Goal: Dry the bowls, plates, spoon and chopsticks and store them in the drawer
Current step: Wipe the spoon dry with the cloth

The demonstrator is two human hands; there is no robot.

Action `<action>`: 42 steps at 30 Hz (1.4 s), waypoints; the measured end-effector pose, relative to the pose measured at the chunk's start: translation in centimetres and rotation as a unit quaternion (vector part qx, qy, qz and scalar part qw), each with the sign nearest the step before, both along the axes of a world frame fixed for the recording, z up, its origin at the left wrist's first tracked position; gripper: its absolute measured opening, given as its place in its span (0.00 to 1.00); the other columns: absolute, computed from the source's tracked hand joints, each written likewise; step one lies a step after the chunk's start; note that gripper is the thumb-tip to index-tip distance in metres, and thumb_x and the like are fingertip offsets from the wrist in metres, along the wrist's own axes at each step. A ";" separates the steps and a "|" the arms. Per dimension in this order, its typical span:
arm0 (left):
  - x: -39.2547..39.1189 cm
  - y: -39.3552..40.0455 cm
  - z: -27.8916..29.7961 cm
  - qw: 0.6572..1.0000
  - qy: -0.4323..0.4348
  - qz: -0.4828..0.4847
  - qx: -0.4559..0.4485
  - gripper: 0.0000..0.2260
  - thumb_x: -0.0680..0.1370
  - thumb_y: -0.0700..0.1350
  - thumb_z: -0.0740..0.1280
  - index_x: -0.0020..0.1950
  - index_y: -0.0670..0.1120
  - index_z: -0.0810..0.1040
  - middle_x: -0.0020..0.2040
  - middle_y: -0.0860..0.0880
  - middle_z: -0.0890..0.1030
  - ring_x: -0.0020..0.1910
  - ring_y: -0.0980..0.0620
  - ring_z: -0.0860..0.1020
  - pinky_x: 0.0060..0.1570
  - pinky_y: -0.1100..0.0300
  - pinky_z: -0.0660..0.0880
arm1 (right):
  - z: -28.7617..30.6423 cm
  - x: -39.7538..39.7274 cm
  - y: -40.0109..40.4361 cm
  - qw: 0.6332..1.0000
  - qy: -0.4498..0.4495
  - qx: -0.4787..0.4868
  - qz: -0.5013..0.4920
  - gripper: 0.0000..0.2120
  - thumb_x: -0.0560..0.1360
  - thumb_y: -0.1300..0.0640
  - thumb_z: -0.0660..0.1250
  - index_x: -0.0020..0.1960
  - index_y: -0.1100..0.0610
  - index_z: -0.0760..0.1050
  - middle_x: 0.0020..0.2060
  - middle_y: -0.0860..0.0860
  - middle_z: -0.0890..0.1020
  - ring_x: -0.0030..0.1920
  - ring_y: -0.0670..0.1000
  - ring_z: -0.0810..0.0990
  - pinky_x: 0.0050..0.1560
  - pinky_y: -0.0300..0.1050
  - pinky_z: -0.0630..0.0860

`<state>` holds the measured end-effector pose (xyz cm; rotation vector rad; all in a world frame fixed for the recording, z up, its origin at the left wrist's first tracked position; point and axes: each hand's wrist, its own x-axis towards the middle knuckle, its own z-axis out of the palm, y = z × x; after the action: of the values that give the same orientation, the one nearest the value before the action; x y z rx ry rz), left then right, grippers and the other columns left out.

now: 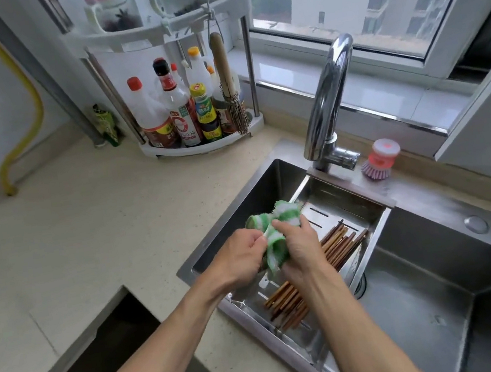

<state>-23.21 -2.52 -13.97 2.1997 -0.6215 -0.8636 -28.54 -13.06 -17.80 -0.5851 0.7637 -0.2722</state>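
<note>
A green and white cloth is bunched up over the sink between both hands. My left hand pinches its left side and my right hand grips its right side. Whatever is wrapped inside the cloth is hidden. Under my right hand a bundle of brown wooden chopsticks lies across a steel drain tray set in the sink, its near ends showing at the tray's front. No bowls, plates or spoon are in view.
The steel sink has a tall curved tap at its back and a pink dish brush beside it. A corner rack with sauce bottles stands on the beige counter. An open dark recess lies at lower left.
</note>
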 end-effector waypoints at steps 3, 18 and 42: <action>1.4 1.5 1.1 0.997 0.029 -0.060 0.037 0.14 0.83 0.46 0.60 0.40 0.46 0.78 0.31 0.49 0.69 0.31 0.50 0.67 0.34 0.54 0.65 | 0.5 -1.3 -2.8 0.941 0.015 -0.259 0.216 0.16 0.77 0.69 0.66 0.60 0.52 0.76 0.54 0.59 0.81 0.53 0.60 0.83 0.53 0.55 0.81; 1.0 2.0 0.9 0.991 0.085 0.070 -0.076 0.18 0.84 0.45 0.60 0.36 0.49 0.81 0.29 0.47 0.66 0.28 0.50 0.62 0.31 0.56 0.60 | 1.2 -0.2 -2.0 0.903 0.001 -0.410 0.126 0.16 0.75 0.66 0.70 0.54 0.47 0.77 0.51 0.50 0.81 0.49 0.47 0.82 0.49 0.45 0.81; -0.5 5.0 -0.1 0.995 -0.089 0.032 0.042 0.16 0.83 0.46 0.59 0.38 0.43 0.78 0.28 0.54 0.72 0.28 0.56 0.70 0.36 0.56 0.69 | 1.0 -0.2 -2.3 0.808 0.049 -0.536 0.239 0.13 0.77 0.64 0.67 0.59 0.50 0.77 0.47 0.50 0.81 0.45 0.49 0.82 0.42 0.39 0.79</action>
<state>-23.74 2.51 -14.10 2.3771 -0.6044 -0.6769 -28.75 -15.32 -16.81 -1.8558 0.4741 -0.1826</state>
